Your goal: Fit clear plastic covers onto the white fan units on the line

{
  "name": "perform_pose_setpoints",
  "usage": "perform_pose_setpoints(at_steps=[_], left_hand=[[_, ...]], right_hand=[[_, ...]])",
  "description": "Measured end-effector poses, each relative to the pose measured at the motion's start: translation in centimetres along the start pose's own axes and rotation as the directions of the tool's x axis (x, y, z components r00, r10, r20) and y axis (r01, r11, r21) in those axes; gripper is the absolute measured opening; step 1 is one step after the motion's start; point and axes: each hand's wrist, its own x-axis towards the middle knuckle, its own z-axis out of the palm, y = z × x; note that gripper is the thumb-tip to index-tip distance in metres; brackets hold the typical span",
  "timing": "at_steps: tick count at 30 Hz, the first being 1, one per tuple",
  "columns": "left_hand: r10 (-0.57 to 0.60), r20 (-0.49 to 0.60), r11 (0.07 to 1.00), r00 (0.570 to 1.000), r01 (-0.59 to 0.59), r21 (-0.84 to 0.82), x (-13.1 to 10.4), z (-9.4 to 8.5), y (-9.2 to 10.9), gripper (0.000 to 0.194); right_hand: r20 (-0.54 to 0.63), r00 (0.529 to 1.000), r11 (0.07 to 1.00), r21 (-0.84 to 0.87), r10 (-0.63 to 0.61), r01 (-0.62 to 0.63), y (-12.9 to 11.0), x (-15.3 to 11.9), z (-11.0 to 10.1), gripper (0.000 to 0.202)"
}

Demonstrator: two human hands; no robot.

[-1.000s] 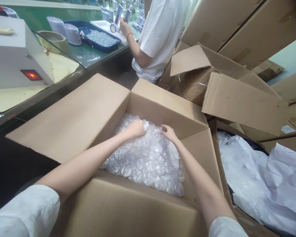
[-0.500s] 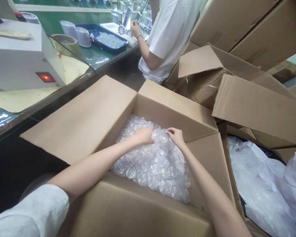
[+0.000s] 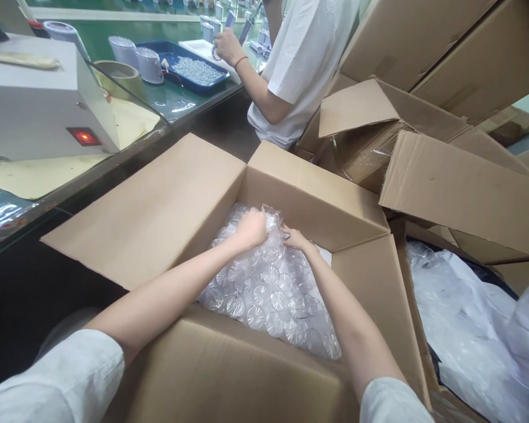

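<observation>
Bubble wrap [image 3: 264,294] with large round bubbles lies bunched inside an open cardboard box [image 3: 365,276]. My left hand [image 3: 252,228] is closed in a fist on its upper part, near the far left inside of the box. Just to the right, my right hand [image 3: 296,239] pinches the wrap between thumb and fingers. A gathered end of the wrap stands up between both hands. Whatever lies beneath the wrap is mostly hidden; a bit of white shows beside my right wrist.
A workbench on the left holds a grey machine with a lit red switch [image 3: 83,137], a tape roll [image 3: 117,78] and a blue tray [image 3: 194,70] of small parts. A co-worker [image 3: 286,76] works beyond the box. Other cartons [image 3: 462,194] and plastic bags [image 3: 467,329] crowd the right.
Both my hands have moved a little left and farther away, drawing the bubble wrap with them. The co-worker's hand has shifted left over the bench.
</observation>
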Motion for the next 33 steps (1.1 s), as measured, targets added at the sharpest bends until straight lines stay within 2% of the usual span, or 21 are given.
perform_pose_setpoints(at_steps=[3, 7, 10, 16, 20, 23, 28, 33], left_hand=[[0.026, 0.046, 1.000, 0.999, -0.026, 0.011, 0.0, 0.2, 0.3, 0.021], [0.041, 0.156, 0.999, 0.987, -0.043, 0.012, 0.2, 0.3, 0.4, 0.024], [0.046, 0.183, 0.998, 0.982, -0.051, 0.023, 0.0, 0.2, 0.3, 0.027], [0.029, 0.199, 0.998, 0.980, -0.038, 0.041, -0.2, 0.1, 0.0, 0.028], [0.008, 0.206, 0.999, 0.979, -0.015, 0.032, 0.0, 0.1, -0.1, 0.029], [-0.014, 0.200, 0.999, 0.980, 0.008, 0.031, 0.1, 0.0, -0.2, 0.029], [-0.042, 0.186, 0.999, 0.982, 0.039, 0.020, 0.2, -0.3, -0.4, 0.029], [-0.038, 0.165, 0.999, 0.986, 0.041, -0.017, 0.3, -0.1, -0.7, 0.028]], right_hand=[[0.009, 0.999, 0.994, -0.100, 0.049, -0.048, 0.1, 0.2, 0.9, 0.027], [-0.055, 0.994, 0.973, -0.206, 0.096, -0.105, 0.0, 0.4, 1.7, 0.026], [-0.114, 0.987, 0.959, -0.248, 0.111, -0.137, -0.1, 0.5, 2.0, 0.023], [-0.169, 0.984, 0.950, -0.293, 0.059, -0.108, -0.4, -0.3, 1.4, 0.024], [-0.138, 0.990, 0.950, -0.309, 0.013, -0.055, -0.8, -0.8, 1.7, 0.031], [-0.109, 0.993, 0.947, -0.313, 0.044, -0.076, -1.2, -0.9, 2.5, 0.028], [-0.153, 0.981, 0.949, -0.274, 0.118, -0.157, -1.4, -1.2, 3.2, 0.024], [-0.230, 0.967, 0.971, -0.184, 0.108, -0.152, -0.9, -1.3, 1.4, 0.022]])
